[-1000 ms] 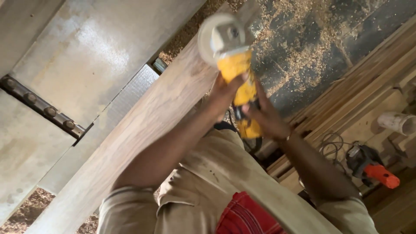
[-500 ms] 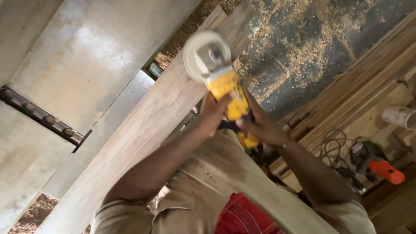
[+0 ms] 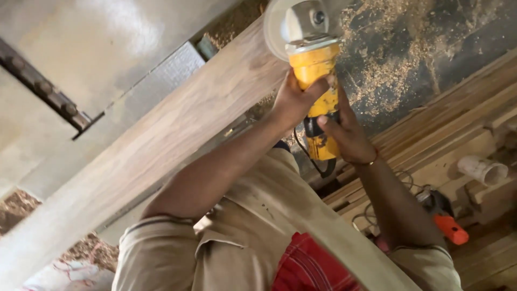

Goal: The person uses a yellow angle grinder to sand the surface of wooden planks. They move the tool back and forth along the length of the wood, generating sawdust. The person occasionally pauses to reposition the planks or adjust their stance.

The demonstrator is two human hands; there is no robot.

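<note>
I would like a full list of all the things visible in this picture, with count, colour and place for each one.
angle grinder: one, yellow body with grey head and pale disc, top centre, disc at the plank
wooden plank: one, brown, running diagonally from lower left to top centre
metal machine table: one, grey, upper left
sawdust: scattered, tan, on the dark floor at upper right
stacked boards: several, light brown, right side
second power tool: one, black and orange, lower right, by a coiled cable
white tube: one, right edge
left hand: gripping the grinder's front
right hand: gripping its rear
</note>
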